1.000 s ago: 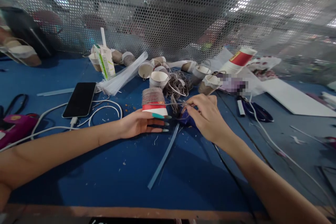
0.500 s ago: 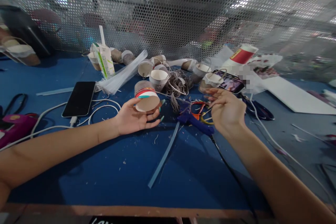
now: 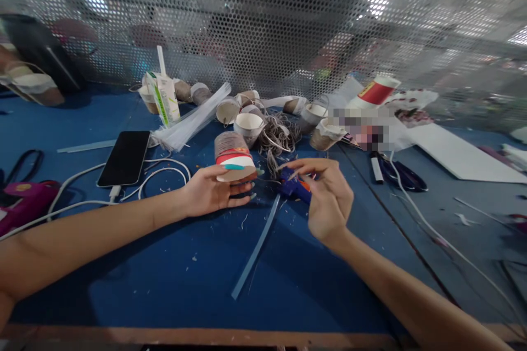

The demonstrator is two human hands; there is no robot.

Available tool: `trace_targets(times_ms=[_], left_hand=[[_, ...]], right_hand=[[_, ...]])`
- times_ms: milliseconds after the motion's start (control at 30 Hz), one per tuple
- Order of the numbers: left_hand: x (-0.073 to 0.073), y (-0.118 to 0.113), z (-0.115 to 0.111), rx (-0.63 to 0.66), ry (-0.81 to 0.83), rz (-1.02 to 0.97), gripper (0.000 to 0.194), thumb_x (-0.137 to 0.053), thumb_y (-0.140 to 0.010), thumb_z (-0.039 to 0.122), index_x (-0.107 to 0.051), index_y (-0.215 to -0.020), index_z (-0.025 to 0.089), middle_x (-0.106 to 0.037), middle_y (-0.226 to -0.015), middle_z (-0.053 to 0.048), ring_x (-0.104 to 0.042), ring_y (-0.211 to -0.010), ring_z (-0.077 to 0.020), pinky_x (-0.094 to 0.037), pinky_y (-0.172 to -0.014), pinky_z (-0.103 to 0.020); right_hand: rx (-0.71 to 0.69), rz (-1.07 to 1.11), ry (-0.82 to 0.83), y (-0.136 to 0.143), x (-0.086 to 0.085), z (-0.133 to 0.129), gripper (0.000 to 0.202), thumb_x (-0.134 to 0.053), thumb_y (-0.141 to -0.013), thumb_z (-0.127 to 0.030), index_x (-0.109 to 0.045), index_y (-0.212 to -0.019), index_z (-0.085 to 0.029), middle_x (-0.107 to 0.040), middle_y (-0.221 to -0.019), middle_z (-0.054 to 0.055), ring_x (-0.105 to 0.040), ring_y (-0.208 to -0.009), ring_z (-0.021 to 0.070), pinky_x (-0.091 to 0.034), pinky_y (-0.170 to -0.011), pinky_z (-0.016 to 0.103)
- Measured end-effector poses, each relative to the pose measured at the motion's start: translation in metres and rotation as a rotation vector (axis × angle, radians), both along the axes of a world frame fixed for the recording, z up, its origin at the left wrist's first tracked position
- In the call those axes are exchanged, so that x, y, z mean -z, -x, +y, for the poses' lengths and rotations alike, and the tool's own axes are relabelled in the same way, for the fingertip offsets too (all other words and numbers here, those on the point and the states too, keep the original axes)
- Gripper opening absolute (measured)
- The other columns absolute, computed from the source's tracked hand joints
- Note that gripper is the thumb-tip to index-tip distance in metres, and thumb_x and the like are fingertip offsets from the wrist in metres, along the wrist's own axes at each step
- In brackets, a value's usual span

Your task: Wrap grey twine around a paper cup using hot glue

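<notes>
My left hand (image 3: 208, 189) is closed around a paper cup (image 3: 234, 160), thumb on its side and fingers beneath. Grey-brown twine wraps the cup's narrower end; a red and white printed band shows bare near the wider end, which faces me. To its right, my right hand (image 3: 329, 194) is held in a pinch; whatever lies between its fingertips is too fine to make out. Behind that hand lies a blue glue gun (image 3: 289, 184), partly hidden. A tangled heap of grey twine (image 3: 284, 131) rests just beyond both hands.
Several twine-wrapped cups (image 3: 249, 123) stand and lie at the back. Clear glue sticks (image 3: 197, 118), a drink carton (image 3: 164, 98) and a cabled phone (image 3: 124, 158) are to the left. A loose strip (image 3: 257, 249) lies in front. At right are a white board (image 3: 465, 153) and cable (image 3: 424, 214).
My right hand has moved left and nearer to me, now covering the scissors and part of the glue gun. The cup in my left hand has tilted, showing more of its wrapped side.
</notes>
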State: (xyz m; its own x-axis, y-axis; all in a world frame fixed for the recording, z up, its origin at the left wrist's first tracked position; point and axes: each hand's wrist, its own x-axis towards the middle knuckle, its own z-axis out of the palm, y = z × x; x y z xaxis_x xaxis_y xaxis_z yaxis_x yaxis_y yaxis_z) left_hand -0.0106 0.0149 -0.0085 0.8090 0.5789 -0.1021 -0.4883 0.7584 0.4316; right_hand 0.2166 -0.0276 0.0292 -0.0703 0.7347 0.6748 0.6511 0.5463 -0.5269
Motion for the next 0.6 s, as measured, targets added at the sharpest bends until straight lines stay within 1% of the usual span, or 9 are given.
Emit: trace_targets(times_ms=[100, 167, 267, 333, 400, 467, 533, 600], left_hand=[[0.001, 0.000, -0.002, 0.019, -0.053, 0.039, 0.051, -0.071, -0.070, 0.028, -0.063, -0.117, 0.011, -0.073, -0.113, -0.008, -0.065, -0.098, -0.0184, -0.043, -0.095, -0.036], [0.002, 0.000, -0.003, 0.031, -0.092, 0.067, 0.049, -0.072, -0.070, 0.027, -0.064, -0.116, 0.012, -0.073, -0.114, -0.007, -0.064, -0.099, -0.0183, -0.041, -0.097, -0.037], [0.003, -0.001, -0.004, 0.036, -0.176, 0.108, 0.045, -0.073, -0.071, 0.024, -0.066, -0.114, 0.014, -0.071, -0.117, -0.007, -0.064, -0.100, -0.0188, -0.040, -0.100, -0.039], [0.003, -0.002, -0.005, 0.029, -0.224, 0.121, 0.044, -0.074, -0.070, 0.023, -0.066, -0.113, 0.014, -0.072, -0.116, -0.009, -0.065, -0.098, -0.0195, -0.040, -0.100, -0.040], [0.003, -0.003, -0.006, 0.025, -0.240, 0.124, 0.044, -0.075, -0.070, 0.021, -0.067, -0.113, 0.014, -0.072, -0.114, -0.010, -0.066, -0.097, -0.0199, -0.041, -0.099, -0.040], [0.003, -0.004, -0.007, 0.026, -0.236, 0.121, 0.046, -0.077, -0.068, 0.021, -0.067, -0.112, 0.014, -0.073, -0.110, -0.009, -0.066, -0.095, -0.0195, -0.043, -0.097, -0.040], [0.001, -0.005, -0.008, 0.029, -0.233, 0.115, 0.046, -0.080, -0.066, 0.022, -0.068, -0.109, 0.014, -0.075, -0.102, -0.007, -0.067, -0.094, -0.0190, -0.045, -0.095, -0.038], [0.000, -0.005, -0.009, 0.023, -0.241, 0.121, 0.044, -0.083, -0.064, 0.022, -0.070, -0.106, 0.014, -0.076, -0.093, -0.004, -0.068, -0.092, -0.0182, -0.047, -0.092, -0.036]], right_hand=[[-0.142, 0.299, 0.047, 0.013, 0.005, -0.018, 0.012, -0.043, -0.086, -0.027, -0.054, -0.090, -0.023, -0.067, -0.097, 0.009, -0.065, -0.093, 0.0283, -0.048, -0.083, 0.051], [-0.193, 0.421, 0.055, 0.016, 0.007, -0.023, 0.011, -0.047, -0.084, -0.028, -0.054, -0.090, -0.023, -0.067, -0.097, 0.009, -0.066, -0.093, 0.0281, -0.049, -0.083, 0.050], [-0.239, 0.503, 0.051, 0.016, 0.006, -0.026, 0.011, -0.050, -0.080, -0.029, -0.054, -0.090, -0.024, -0.068, -0.101, 0.010, -0.064, -0.101, 0.0291, -0.049, -0.084, 0.049], [-0.299, 0.521, 0.085, 0.015, 0.005, -0.028, 0.012, -0.052, -0.080, -0.031, -0.054, -0.088, -0.023, -0.069, -0.107, 0.011, -0.063, -0.101, 0.0288, -0.050, -0.083, 0.049], [-0.386, 0.560, 0.170, 0.013, 0.004, -0.031, 0.012, -0.052, -0.082, -0.034, -0.056, -0.085, -0.023, -0.070, -0.110, 0.012, -0.064, -0.090, 0.0261, -0.052, -0.076, 0.046], [-0.475, 0.625, 0.294, 0.012, 0.001, -0.034, 0.013, -0.052, -0.085, -0.036, -0.057, -0.084, -0.024, -0.071, -0.110, 0.011, -0.062, -0.072, 0.0208, -0.052, -0.061, 0.040], [-0.550, 0.686, 0.420, 0.012, -0.001, -0.037, 0.013, -0.053, -0.088, -0.036, -0.057, -0.084, -0.024, -0.071, -0.113, 0.009, -0.056, -0.058, 0.0153, -0.047, -0.046, 0.033], [-0.602, 0.719, 0.538, 0.012, -0.002, -0.039, 0.013, -0.054, -0.089, -0.036, -0.057, -0.084, -0.024, -0.070, -0.117, 0.009, -0.051, -0.050, 0.0113, -0.040, -0.037, 0.028]])
